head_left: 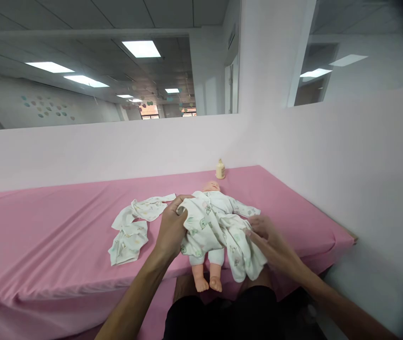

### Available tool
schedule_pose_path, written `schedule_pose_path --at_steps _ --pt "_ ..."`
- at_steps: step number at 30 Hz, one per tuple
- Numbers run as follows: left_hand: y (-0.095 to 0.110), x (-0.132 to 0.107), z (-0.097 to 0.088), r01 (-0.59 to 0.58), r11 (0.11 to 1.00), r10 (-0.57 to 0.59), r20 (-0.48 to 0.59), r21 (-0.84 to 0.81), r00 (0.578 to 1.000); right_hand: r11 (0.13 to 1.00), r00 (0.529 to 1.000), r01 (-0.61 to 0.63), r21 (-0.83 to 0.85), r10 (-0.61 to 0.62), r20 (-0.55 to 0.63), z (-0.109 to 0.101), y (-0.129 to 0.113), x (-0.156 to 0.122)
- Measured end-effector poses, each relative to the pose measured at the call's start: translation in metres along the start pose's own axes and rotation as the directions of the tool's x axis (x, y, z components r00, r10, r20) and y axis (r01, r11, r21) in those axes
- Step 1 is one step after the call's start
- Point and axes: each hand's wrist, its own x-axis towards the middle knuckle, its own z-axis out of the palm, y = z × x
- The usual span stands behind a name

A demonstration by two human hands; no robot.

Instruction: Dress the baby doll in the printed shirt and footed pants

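A baby doll lies on its back, head toward the wall and bare feet at the table's near edge. White printed clothing covers its upper body and arm. Above it, a white baby garment with green animal prints hangs bunched between my hands. My left hand pinches its left edge, thumb on top. On the other side, my right hand is at the garment's right part, fingers slightly blurred; whether they grip the cloth is unclear. The garment hides the doll's middle.
The table has a pink cover. More small white baby clothes lie spread to the left. A cream bottle stands behind the doll's head. A white wall with windows bounds the back, and another wall the right side.
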Motion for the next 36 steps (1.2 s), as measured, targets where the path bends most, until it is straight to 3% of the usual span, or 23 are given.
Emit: schedule_pose_path --at_steps 2,5,8,10,12,15,19,23,26,28,31,33,36 --pt "0.010 0.003 0.009 0.026 1.000 -0.026 0.029 0.018 0.999 0.968 0.972 0.192 -0.163 -0.211 -0.106 0.012 -0.009 -0.005" --pt "0.025 0.003 0.026 0.035 0.996 -0.044 0.117 0.082 0.992 0.908 0.931 0.326 -0.264 -0.357 -0.077 0.034 -0.034 -0.009" --pt "0.040 0.002 0.031 -0.062 0.979 -0.005 0.324 0.195 0.946 0.925 0.947 0.300 -0.232 -0.318 -0.044 0.044 -0.054 0.000" --pt "0.049 0.002 0.022 -0.170 0.937 0.012 0.459 0.304 0.888 0.954 0.956 0.246 -0.171 -0.268 -0.120 0.040 -0.061 0.015" --pt "0.056 0.004 0.005 -0.236 0.878 -0.013 0.513 0.417 0.858 0.975 0.950 0.204 -0.092 -0.219 -0.221 0.027 -0.064 0.035" --pt "0.063 0.013 -0.020 -0.231 0.822 -0.041 0.458 0.521 0.888 0.988 0.940 0.155 0.014 -0.143 -0.310 0.006 -0.066 0.066" --pt "0.064 0.037 -0.030 -0.231 0.836 0.063 0.330 0.498 0.942 0.994 0.964 0.100 0.054 -0.083 -0.252 -0.008 -0.071 0.106" --pt "0.069 0.070 -0.020 -0.277 0.868 0.227 0.167 0.412 0.959 0.967 0.917 0.182 -0.179 -0.233 -0.323 -0.011 -0.076 0.141" --pt "0.076 0.088 -0.010 -0.322 0.869 0.269 0.188 0.375 0.945 0.904 0.825 0.308 -0.297 -0.409 -0.389 -0.006 -0.080 0.152" --pt "0.077 0.094 -0.005 -0.345 0.860 0.264 0.250 0.377 0.931 0.834 0.789 0.427 -0.351 -0.533 -0.306 0.004 -0.083 0.148" --pt "0.070 0.093 0.001 -0.377 0.844 0.255 0.332 0.383 0.908 0.751 0.798 0.585 -0.306 -0.600 0.053 0.024 -0.088 0.131" --pt "0.062 0.089 0.002 -0.380 0.842 0.230 0.382 0.383 0.895 0.789 0.812 0.580 -0.202 -0.540 0.223 0.036 -0.088 0.123" --pt "0.049 0.085 -0.003 -0.350 0.852 0.171 0.425 0.390 0.889 0.903 0.871 0.428 -0.033 -0.402 0.282 0.047 -0.080 0.121"
